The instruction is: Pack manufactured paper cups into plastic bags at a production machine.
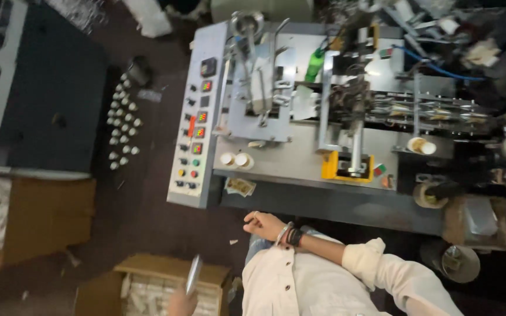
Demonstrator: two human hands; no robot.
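Observation:
My left hand [180, 303] sits at the bottom edge, above an open cardboard box [147, 269] of white stacked items. It is closed around a thin shiny silver object [193, 274] that points upward. My right hand [263, 225] reaches across my lap from a rolled white sleeve, with bracelets and a dark band on the wrist. Its fingers are curled in with nothing in them. It hovers just below the front edge of a grey machine [300, 169].
A grey control panel [195, 134] with coloured buttons and displays stands at the machine's left. Two paper cups [236, 159] sit on its deck near a yellow block [346, 168]. Several small white items [122, 123] stand in rows on the floor. A tape roll [428, 196] lies at the right.

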